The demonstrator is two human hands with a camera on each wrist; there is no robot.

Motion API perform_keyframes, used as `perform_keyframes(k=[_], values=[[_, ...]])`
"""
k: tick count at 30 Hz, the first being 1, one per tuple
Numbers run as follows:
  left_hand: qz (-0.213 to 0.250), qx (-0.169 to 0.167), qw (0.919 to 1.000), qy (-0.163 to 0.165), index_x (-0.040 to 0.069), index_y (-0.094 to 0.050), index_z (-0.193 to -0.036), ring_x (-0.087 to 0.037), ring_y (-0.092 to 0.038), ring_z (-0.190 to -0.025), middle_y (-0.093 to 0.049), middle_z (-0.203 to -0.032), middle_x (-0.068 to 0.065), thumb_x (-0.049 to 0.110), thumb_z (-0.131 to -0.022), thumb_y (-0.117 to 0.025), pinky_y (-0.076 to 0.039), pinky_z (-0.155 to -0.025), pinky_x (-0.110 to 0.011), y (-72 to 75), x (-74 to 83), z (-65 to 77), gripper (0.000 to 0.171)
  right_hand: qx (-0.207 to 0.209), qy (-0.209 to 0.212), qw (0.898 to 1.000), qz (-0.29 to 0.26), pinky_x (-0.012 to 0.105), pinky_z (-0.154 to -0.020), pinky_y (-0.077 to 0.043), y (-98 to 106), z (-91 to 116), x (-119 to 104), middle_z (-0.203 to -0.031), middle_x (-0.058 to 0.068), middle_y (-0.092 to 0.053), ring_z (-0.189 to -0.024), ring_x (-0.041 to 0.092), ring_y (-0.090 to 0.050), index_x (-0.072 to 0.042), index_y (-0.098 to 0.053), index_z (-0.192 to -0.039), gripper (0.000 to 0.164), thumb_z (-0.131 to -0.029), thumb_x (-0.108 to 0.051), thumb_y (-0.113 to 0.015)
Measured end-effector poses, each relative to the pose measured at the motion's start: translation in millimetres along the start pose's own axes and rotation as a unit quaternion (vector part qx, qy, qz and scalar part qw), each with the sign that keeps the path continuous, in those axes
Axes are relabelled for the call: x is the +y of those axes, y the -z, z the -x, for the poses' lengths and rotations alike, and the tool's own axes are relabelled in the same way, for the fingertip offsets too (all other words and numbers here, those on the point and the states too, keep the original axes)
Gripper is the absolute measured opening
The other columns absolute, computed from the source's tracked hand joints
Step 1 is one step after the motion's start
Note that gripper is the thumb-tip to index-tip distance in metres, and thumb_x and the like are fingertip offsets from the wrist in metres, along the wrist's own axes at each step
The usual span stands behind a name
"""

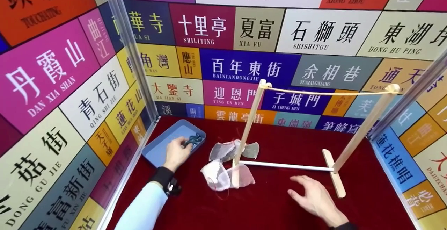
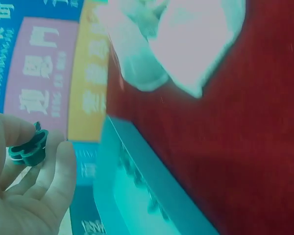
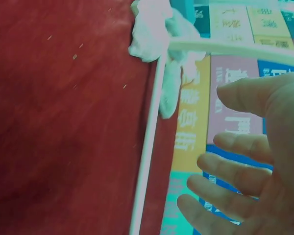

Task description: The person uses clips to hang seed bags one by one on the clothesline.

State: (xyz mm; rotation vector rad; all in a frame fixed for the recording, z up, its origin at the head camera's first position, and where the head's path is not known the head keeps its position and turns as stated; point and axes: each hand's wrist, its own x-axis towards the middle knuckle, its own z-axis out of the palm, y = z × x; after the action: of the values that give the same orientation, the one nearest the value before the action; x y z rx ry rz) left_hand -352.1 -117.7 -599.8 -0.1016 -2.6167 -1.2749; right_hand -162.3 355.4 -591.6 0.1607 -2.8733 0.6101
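Observation:
My left hand (image 1: 178,153) is over the blue tray (image 1: 159,149). In the left wrist view, its thumb and fingers pinch a small dark green clip-like piece (image 2: 30,151); its exact kind is unclear. More dark green pieces (image 1: 196,138) lie at the tray's right end. My right hand (image 1: 314,198) hovers with fingers spread, holding nothing, in front of a wooden stand. A cord (image 1: 328,93) runs between the stand's two upright posts (image 1: 365,128). Several thin cloth pieces (image 1: 215,174), white, grey and pink, lie round the left post's foot.
A white rod (image 1: 286,166) joins the stand's posts low down. The right post stands on a wooden foot (image 1: 338,184). Dark red cloth (image 1: 272,202) covers the table. Printed panels (image 1: 248,65) enclose the back and sides, with clear edge strips (image 1: 134,48) at the corners.

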Motion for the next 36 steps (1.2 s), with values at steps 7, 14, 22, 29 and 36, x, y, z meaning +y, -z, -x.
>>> perform_keyframes(k=[7,14,22,29,36], values=[[0.134,-0.138,0.981,0.028,-0.003,-0.076,-0.123,-0.026,-0.081,-0.069,-0.084,-0.1,-0.023,0.01,-0.109,-0.068,-0.067,-0.059,-0.033,-15.4,47.0,18.6,0.021,0.055,0.038,0.997,-0.033,0.032,-0.074,-0.063,2,-19,-31,-0.096,-0.005,-0.088,-0.082,0.01,-0.081,-0.016,-0.087,-0.111,0.023,-0.089,-0.024,-0.091],[0.139,-0.28,0.9476,-0.064,-0.004,-0.075,-0.125,-0.017,-0.078,-0.065,-0.082,-0.099,-0.027,0.015,-0.108,-0.067,-0.066,-0.058,-0.031,-45.2,110.7,44.8,0.026,0.14,0.227,0.963,-0.049,0.03,-0.07,-0.064,-2,-43,-69,-0.1,0.0,-0.086,-0.076,0.009,-0.079,-0.01,-0.082,-0.124,0.044,-0.083,-0.015,-0.096],[0.2,-0.4,0.8922,-0.065,0.003,-0.073,-0.108,-0.009,-0.072,-0.064,-0.08,-0.08,-0.008,0.015,-0.108,-0.066,-0.062,-0.059,-0.023,-65.1,150.0,74.8,0.014,0.102,0.255,0.962,-0.012,0.026,-0.065,-0.06,-5,-53,-84,-0.101,0.0,-0.083,-0.076,0.008,-0.074,-0.012,-0.078,-0.13,0.056,-0.081,-0.023,-0.101],[0.253,-0.433,0.8651,-0.005,0.007,-0.07,-0.104,-0.013,-0.072,-0.064,-0.075,-0.08,0.004,0.014,-0.109,-0.066,-0.062,-0.058,-0.025,-66.8,151.7,83.8,0.01,0.122,0.302,0.945,-0.011,0.023,-0.063,-0.058,-6,-57,-75,-0.098,-0.003,-0.083,-0.073,0.005,-0.072,-0.015,-0.08,-0.124,0.05,-0.081,-0.028,-0.101],[0.229,-0.399,0.8872,-0.038,-0.001,-0.074,-0.106,-0.01,-0.07,-0.064,-0.08,-0.087,-0.024,0.022,-0.113,-0.066,-0.059,-0.057,-0.022,-69.6,142.1,80.3,0.025,0.167,0.337,0.926,-0.004,0.017,-0.056,-0.05,-7,-58,-66,-0.083,-0.008,-0.071,-0.065,0.001,-0.062,-0.015,-0.083,-0.112,0.038,-0.08,-0.028,-0.099]])
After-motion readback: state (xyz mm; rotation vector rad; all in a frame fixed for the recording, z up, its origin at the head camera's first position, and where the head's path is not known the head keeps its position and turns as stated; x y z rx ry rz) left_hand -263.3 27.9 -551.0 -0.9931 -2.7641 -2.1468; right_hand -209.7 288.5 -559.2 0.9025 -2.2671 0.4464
